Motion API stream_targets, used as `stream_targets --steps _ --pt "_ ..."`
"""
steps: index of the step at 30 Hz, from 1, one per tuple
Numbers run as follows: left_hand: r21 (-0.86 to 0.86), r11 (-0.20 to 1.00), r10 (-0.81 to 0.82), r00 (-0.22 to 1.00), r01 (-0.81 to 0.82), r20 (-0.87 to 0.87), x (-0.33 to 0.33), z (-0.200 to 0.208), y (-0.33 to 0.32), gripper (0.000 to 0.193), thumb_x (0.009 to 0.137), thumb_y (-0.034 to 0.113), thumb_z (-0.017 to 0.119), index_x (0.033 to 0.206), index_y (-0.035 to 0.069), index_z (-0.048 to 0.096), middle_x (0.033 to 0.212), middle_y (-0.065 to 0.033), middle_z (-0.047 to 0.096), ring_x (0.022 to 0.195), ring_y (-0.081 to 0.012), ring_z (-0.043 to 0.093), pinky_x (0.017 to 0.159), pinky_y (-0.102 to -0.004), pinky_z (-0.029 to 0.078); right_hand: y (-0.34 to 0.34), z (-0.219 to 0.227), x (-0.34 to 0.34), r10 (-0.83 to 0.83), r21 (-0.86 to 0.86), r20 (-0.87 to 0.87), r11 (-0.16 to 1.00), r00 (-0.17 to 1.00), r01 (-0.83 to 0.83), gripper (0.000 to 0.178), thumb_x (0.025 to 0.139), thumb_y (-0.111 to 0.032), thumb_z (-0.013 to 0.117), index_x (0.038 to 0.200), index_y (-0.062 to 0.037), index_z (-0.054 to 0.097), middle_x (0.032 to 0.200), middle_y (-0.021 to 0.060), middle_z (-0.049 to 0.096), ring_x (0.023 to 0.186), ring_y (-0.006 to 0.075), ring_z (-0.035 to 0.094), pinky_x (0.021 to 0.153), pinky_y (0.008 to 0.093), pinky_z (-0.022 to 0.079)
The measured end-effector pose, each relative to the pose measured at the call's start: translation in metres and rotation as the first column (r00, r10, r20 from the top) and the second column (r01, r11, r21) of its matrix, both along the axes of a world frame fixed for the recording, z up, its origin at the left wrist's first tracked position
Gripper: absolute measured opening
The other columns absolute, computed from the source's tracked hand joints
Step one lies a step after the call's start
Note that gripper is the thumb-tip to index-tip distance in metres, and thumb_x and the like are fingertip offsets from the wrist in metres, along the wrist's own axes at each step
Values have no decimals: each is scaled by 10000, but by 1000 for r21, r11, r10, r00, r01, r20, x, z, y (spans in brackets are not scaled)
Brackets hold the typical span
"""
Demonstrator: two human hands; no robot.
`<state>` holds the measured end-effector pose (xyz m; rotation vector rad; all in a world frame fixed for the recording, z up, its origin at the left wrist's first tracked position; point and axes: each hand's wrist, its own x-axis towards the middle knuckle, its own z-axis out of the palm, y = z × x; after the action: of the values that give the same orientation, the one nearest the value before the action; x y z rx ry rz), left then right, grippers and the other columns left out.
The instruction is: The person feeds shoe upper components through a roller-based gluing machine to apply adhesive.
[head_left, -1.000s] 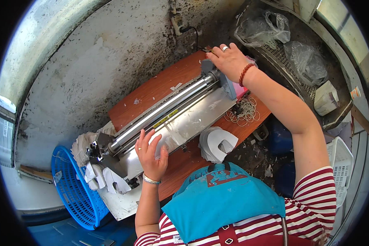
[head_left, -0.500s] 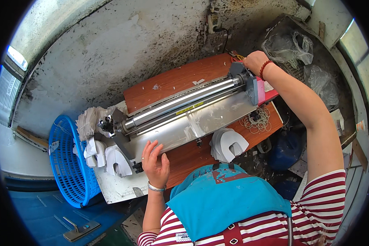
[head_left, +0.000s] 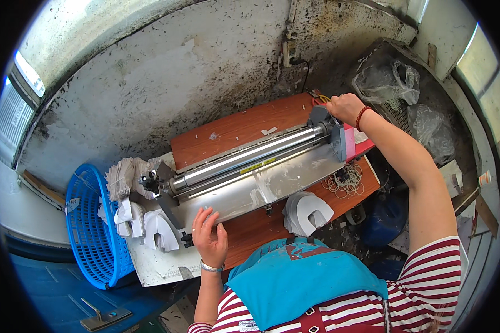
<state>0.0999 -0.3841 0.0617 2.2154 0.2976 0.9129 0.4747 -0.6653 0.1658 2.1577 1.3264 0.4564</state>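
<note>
A roller machine with a long shiny metal roller (head_left: pixel 250 155) and a flat metal feed plate (head_left: pixel 283 180) lies slantwise on the table. My left hand (head_left: pixel 210 238) is at the plate's near left edge, its fingers stretched out and slightly apart, holding nothing. At the machine's far right end, by the grey end housing (head_left: pixel 338 143), my right hand (head_left: pixel 345 109) is closed with the fingers curled down. What lies under those fingers is hidden. Stacked white U-shaped paper pieces (head_left: pixel 307 214) rest at the table's near edge, and similar pieces (head_left: pixel 160 230) sit left of the machine.
A blue plastic basket (head_left: pixel 97 238) stands at the left beside bundled paper pieces (head_left: pixel 129 177). Rubber bands (head_left: pixel 343 181) lie in a tangle near the machine's right end. Clear plastic bags (head_left: pixel 391 83) are at the far right. A stained wall (head_left: pixel 205 66) rises behind the brown tabletop (head_left: pixel 239 125).
The whole scene sits slightly lower in the picture. Both hands keep almost the same places at the machine, and the paper stacks have not moved on the table.
</note>
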Motion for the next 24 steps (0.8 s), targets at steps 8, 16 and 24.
stream_targets --steps 8,16,24 --pt "-1 1000 2 1000 -2 -6 2 -2 2 253 701 -3 567 947 26 620 1072 -126 590 1085 -334 519 910 -401 408 5 -2 -5 -97 36 -21 995 995 98 73 787 -130 522 771 -89 580 764 104 617 705 248 639 589 340 501" --pt "-28 1000 -9 1000 8 -10 4 -3 5 244 701 5 573 938 33 627 1067 -119 596 1060 -314 538 895 -387 413 9 -1 -10 -158 33 -33 987 987 159 67 780 -112 536 812 -81 586 806 106 613 763 247 636 616 333 501" --pt "-46 999 -19 999 17 -51 -1 -4 7 228 712 24 576 933 36 631 1032 -110 615 983 -279 574 848 -357 427 15 15 -26 -248 11 -128 968 960 251 296 783 -77 548 1077 -111 528 985 114 567 809 248 628 645 334 508"
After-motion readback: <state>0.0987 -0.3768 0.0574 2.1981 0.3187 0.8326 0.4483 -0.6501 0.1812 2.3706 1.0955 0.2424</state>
